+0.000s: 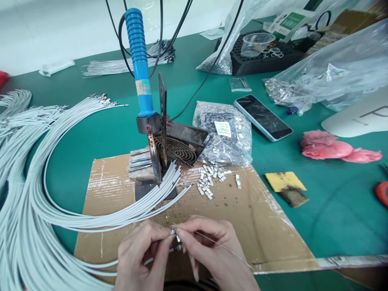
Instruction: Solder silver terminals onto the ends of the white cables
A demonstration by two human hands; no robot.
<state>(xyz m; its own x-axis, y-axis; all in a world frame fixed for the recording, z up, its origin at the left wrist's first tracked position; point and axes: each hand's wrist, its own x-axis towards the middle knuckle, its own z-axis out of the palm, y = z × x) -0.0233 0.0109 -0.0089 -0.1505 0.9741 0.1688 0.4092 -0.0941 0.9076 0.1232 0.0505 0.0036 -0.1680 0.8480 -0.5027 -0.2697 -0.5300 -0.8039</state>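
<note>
My left hand (145,254) is closed in a pinch near the front edge of the cardboard. White cables (104,266) run in behind it, and a dark cable end (175,248) shows below its fingertips. Against its fingertips, my right hand (212,252) is also pinched. A small silvery-white connector (178,238) sits between the two hands; fingers hide part of it. A thin solder wire (224,246) passes through my right fingers and trails toward the lower right. Beyond the hands, a blue-handled soldering iron (142,60) stands tip down in a mount beside a fanned bundle of white cables (145,210).
Loose small white connectors (207,182) lie on the cardboard (230,226). Behind them are a small fan (178,147) and a bag of parts (224,133). A phone (263,117), a stained yellow sponge (285,182) and a pink cloth-like bundle (336,147) lie to the right.
</note>
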